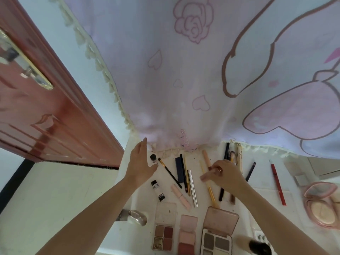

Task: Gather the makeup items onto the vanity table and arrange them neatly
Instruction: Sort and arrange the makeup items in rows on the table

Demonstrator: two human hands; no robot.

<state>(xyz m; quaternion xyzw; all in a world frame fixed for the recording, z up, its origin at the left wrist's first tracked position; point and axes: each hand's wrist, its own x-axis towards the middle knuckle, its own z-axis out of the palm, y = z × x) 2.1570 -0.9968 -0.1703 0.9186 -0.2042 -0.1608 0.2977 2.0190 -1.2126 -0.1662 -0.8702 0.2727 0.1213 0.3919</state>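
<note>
Makeup lies spread on the white vanity table [261, 173]. My left hand [140, 162] hovers open near the far left edge, beside a small black-capped jar [153, 157] and a black brush [169, 172]. My right hand [223, 174] is over the middle, fingers bent above a yellow pencil [208, 184] and a pink tube [206, 157]; whether it grips anything is unclear. Between the hands lie a dark blue case [179, 169], a silver pen [192, 187], a pink stick [181, 196] and a white tube [157, 190]. Three open palettes [164, 228] [187, 234] [219, 230] sit at the front.
A red pencil [278, 184] and a dark pen [250, 171] lie to the right, with a round pink compact [321, 203] at the far right. A pink patterned curtain [184, 70] hangs over the table's back. A red door [46, 107] stands left. A clear object [137, 217] sits at the front left.
</note>
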